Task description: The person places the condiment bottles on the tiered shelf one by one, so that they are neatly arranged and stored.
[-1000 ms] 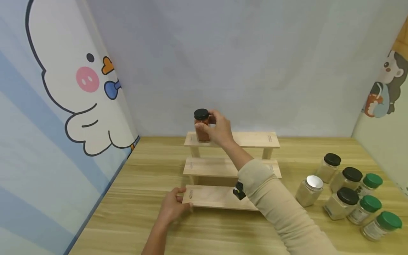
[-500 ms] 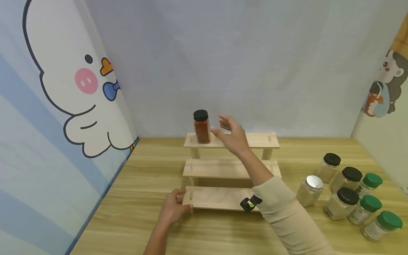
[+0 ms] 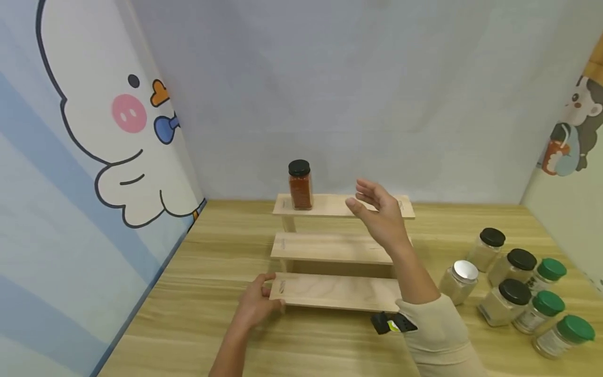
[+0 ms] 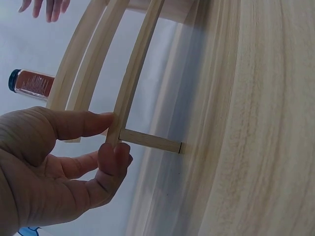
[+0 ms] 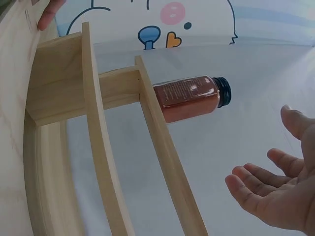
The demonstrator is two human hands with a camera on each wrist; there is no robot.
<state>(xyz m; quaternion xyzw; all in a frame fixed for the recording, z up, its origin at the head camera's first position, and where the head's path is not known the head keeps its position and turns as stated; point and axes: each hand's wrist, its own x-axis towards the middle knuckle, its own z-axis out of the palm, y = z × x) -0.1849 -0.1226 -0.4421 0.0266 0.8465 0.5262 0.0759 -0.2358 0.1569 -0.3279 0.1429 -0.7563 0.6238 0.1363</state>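
Observation:
A three-tier wooden shelf rack stands on the table. My left hand grips the left end of its lowest tier; in the left wrist view the thumb and fingers pinch that board's edge. On the left of the top tier stands a spice jar of red powder with a black lid, upright. My right hand is to the right of this jar, apart from it, fingers loosely spread and holding nothing. The right wrist view shows the same jar and the hand with a gap between them.
Several jars stand on the table at the right: a white-topped jar, black-lidded jars and green-lidded jars. Behind the rack is a pale wall; a cartoon-printed panel borders the left side.
My right hand has let go of the red spice jar and moved right and toward me. The jar stays on the top tier. My left hand keeps its grip on the lowest tier.

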